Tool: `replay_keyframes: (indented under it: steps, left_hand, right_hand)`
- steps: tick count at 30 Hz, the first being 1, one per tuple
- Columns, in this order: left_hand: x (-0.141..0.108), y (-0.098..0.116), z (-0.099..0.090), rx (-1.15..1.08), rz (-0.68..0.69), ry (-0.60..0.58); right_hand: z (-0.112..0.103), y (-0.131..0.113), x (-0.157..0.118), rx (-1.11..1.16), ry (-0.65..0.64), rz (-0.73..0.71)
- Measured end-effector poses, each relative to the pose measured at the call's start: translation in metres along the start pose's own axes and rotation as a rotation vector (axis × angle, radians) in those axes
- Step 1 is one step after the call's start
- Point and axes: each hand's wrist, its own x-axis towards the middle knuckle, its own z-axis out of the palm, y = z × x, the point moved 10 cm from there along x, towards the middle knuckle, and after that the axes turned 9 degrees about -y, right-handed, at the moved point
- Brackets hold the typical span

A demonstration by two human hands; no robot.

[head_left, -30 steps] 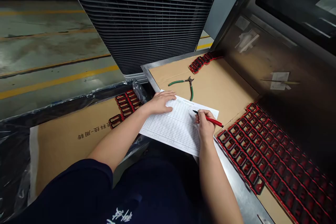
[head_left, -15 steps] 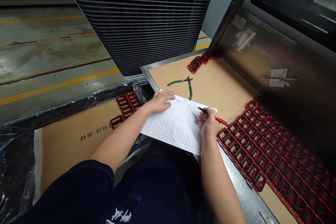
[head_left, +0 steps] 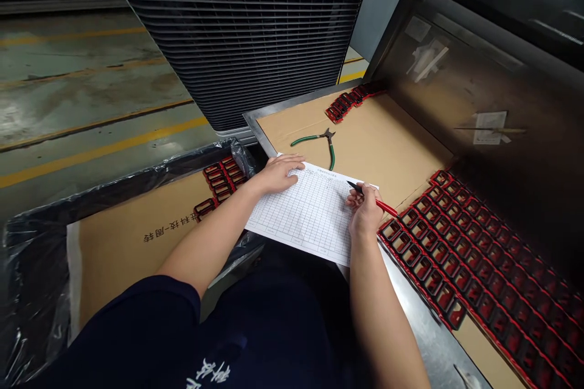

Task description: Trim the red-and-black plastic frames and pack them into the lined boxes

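A white sheet printed with a grid table lies at the near edge of the cardboard-covered bench. My left hand rests flat on its upper left corner, fingers stretched out. Pinched in my right hand is a red pen with a black tip end, which points at the sheet's upper right part. Whether the tip touches the paper I cannot tell. Just beyond the sheet lie green-handled cutting pliers, with their handles spread.
Rows of red and black frame-shaped parts cover the bench's right side. A short row of similar parts lies at the back. On the left, a box lined with black plastic holds cardboard and more parts. A slatted black rack stands behind.
My right hand and the pen have shifted very slightly to the right in the picture. My left hand stays on the sheet. The view has moved a little.
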Motion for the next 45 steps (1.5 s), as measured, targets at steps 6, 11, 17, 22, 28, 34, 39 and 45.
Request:
replay_keyframes:
  steps: [6, 11, 17, 22, 28, 34, 39, 45]
  left_hand:
    - [0.0003, 0.0002, 0.0001, 0.005, -0.002, 0.001]
    - [0.0003, 0.0004, 0.0006, 0.009, 0.0, 0.003]
    - [-0.0006, 0.0017, -0.0002, 0.002, -0.005, -0.002]
    - [-0.0008, 0.0033, -0.0002, -0.004, -0.016, -0.021]
    - [-0.0013, 0.0046, -0.0001, -0.006, -0.023, -0.031]
    - [-0.0024, 0.0041, -0.0009, -0.026, -0.039, -0.021]
    - [-0.0026, 0.0039, -0.0007, -0.03, -0.043, -0.02]
    - [-0.0021, 0.0039, -0.001, -0.017, -0.046, -0.022]
  right_hand:
    - [0.0001, -0.0002, 0.0002, -0.008, 0.006, -0.005]
    - [0.0008, -0.0021, -0.0004, -0.019, 0.007, -0.01]
    - [0.0014, -0.0017, 0.0003, -0.022, -0.004, -0.01]
    - [0.001, -0.002, -0.0005, -0.016, 0.004, -0.011]
    - [0.0011, -0.0033, -0.0015, -0.012, 0.012, -0.013]
    - [0.0015, -0.0024, -0.0011, -0.025, 0.0, -0.018]
    - [0.0014, -0.0006, -0.0005, -0.028, -0.003, -0.023]
    - [0.0017, -0.0002, -0.0009, -0.022, 0.0, -0.022]
